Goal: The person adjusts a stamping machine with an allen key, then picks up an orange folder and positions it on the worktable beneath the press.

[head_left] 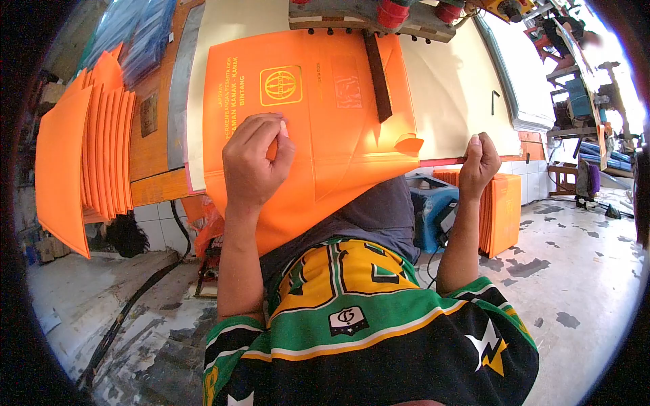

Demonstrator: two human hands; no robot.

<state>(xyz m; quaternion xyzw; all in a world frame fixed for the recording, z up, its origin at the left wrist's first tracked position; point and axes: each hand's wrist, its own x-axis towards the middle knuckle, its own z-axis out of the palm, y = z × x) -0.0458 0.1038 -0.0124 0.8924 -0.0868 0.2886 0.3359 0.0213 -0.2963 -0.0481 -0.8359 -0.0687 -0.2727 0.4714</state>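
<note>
An orange folder cover (pixel 271 54) with gold printed lettering and a round gold emblem lies on the worktable, its near edge sagging over my lap. My left hand (pixel 258 159) is over the cover's near left part, fingers curled and thumb pressed to the index finger; whatever they hold, if anything, is hidden. At the table's front edge, right of the cover, my right hand (pixel 481 166) is closed with its thumb on top. I cannot make out anything in it. A dark flat bar (pixel 378 78) extends over the cover from the machine (pixel 372 15) at the top.
Orange folders (pixel 101 149) stand stacked at the table's left end, beside blue plastic-wrapped material (pixel 132 37). More orange folders (pixel 501 213) stand below on the right, near a blue plastic container (pixel 433 210). A small hex key (pixel 495 101) lies on the cream board (pixel 453 101).
</note>
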